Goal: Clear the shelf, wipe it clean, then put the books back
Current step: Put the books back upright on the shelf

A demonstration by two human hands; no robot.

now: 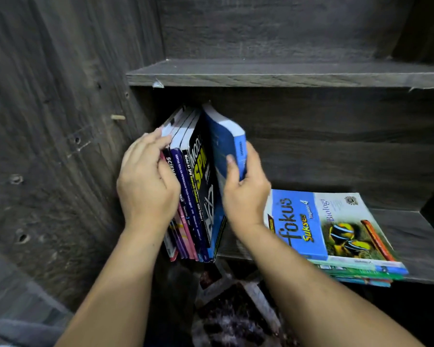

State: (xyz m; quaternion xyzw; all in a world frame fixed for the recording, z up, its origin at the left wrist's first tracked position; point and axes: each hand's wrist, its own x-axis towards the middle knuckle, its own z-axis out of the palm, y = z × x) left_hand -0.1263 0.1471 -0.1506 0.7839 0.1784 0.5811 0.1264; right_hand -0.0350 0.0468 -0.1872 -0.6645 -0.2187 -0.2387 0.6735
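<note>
Lower bay, dark grey wood-grain shelf board (416,236). An upright row of thin paperback workbooks (193,186) stands at the bay's 9 o'clock end, close by the grey side panel (48,121), tops leaning a little toward 1 o'clock.

The left hand (145,181) wraps the row's outer side, fingers curled over the leftmost covers in a bracing hold. The right hand (244,194) grips the thick blue softcover book (226,144) at the row's 3 o'clock end. Its thumb is on the near cover and its fingers are hidden behind the spine. The book's top splays away from the row; its foot touches the neighbours.

A flat stack of textbooks (323,229), biology title uppermost, lies at 4 o'clock and overhangs the board's front edge. A small wooden peg (117,117) juts from the panel at 10 o'clock.

Judgement: one book is being worked at the row's end. Whether it is going in or coming out cannot be told.

- Brace the row with the left hand so the thin workbooks do not fan or topple toward 3 o'clock.
- Move the blue book straight along the board, spine vertical, without dragging the neighbouring cover.
- The softcover will likely flex, so a grip nearer mid-spine should steady it.
- The right forearm passes just beside the overhanging stack; a nudge could tip it off.
</note>
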